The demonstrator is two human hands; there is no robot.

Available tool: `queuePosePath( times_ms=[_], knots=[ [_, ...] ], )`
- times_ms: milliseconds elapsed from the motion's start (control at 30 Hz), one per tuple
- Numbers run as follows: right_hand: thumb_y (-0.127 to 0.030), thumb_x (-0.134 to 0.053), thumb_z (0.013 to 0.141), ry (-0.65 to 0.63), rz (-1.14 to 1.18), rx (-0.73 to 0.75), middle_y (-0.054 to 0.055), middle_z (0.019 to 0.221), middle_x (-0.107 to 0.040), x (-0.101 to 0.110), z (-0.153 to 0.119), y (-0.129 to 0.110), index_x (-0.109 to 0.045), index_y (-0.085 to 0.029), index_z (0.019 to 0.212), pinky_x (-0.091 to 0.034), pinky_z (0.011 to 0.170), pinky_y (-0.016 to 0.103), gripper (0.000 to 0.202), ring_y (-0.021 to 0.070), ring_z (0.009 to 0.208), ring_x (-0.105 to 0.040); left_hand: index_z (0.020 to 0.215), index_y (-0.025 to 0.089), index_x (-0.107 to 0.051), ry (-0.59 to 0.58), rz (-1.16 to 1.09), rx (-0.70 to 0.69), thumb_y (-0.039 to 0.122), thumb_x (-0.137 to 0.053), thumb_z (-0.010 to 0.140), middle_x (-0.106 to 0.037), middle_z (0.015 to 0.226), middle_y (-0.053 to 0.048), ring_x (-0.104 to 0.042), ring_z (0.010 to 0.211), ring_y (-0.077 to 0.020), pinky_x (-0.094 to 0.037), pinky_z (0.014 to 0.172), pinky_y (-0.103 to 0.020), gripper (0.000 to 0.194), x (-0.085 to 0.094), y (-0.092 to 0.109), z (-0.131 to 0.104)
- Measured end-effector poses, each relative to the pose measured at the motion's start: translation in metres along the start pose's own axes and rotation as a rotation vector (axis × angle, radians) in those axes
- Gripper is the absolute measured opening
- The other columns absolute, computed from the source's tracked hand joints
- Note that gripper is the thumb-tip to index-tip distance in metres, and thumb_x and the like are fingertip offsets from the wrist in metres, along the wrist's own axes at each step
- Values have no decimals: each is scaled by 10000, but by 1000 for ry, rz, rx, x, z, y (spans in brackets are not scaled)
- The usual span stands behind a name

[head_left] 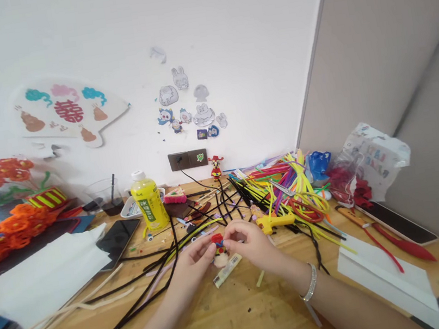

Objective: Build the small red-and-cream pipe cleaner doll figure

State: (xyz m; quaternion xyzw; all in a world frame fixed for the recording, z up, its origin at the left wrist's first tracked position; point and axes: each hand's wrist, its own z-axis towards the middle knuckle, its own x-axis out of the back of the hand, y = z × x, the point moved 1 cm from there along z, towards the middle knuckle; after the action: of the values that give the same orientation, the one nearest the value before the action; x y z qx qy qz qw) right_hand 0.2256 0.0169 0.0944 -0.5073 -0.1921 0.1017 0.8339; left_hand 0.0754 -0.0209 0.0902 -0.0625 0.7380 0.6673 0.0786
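A small figure (220, 251) with a red top, blue and yellow parts and a pale base is between my hands near the middle of the table. My left hand (200, 255) pinches its left side with thumb and finger. On the other side, my right hand (247, 240) has its fingers closed at the figure's upper right. Just below the figure lies a pale yellow tube or stick (228, 271). A yellow glue gun (275, 222) rests to the right of my right hand.
Black strips (140, 294) run across the left of the wooden table (226, 323). Behind stand a yellow bottle (150, 202) and a small red figure (215, 168). Colourful strips (301, 190), scissors (282, 187), a plastic bag (375, 157) and a phone (395, 222) lie right.
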Motion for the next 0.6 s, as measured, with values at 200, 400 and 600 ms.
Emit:
queuePosePath(
  times_ms=[200, 400, 600],
  knots=[
    [-176, -540, 771, 48, -102, 105, 1, 755, -538, 4, -1, -3, -539, -179, 737, -441, 632, 241, 34, 129, 705, -531, 971, 183, -636, -22, -138, 24, 352, -734, 602, -677, 782, -24, -595, 664, -129, -479, 596, -225, 418, -4, 3, -4],
    [-183, -456, 851, 80, -684, 581, 44, 770, -583, 12, -6, -9, -554, -175, 793, -410, 682, 297, 113, 161, 754, -503, 801, 189, -627, 0, -122, 53, 350, -706, 617, -594, 696, 32, -471, 462, -58, -298, 366, -156, 257, -5, 6, -10],
    [-134, -392, 876, -29, -910, 836, 70, 821, -614, 12, -11, -8, -565, -172, 885, -412, 654, 292, 177, 163, 754, -497, 722, 179, -584, -11, -28, 109, 453, -652, 634, -504, 548, 57, -413, 431, -67, -258, 350, -161, 296, -9, 7, -14]
  ],
)
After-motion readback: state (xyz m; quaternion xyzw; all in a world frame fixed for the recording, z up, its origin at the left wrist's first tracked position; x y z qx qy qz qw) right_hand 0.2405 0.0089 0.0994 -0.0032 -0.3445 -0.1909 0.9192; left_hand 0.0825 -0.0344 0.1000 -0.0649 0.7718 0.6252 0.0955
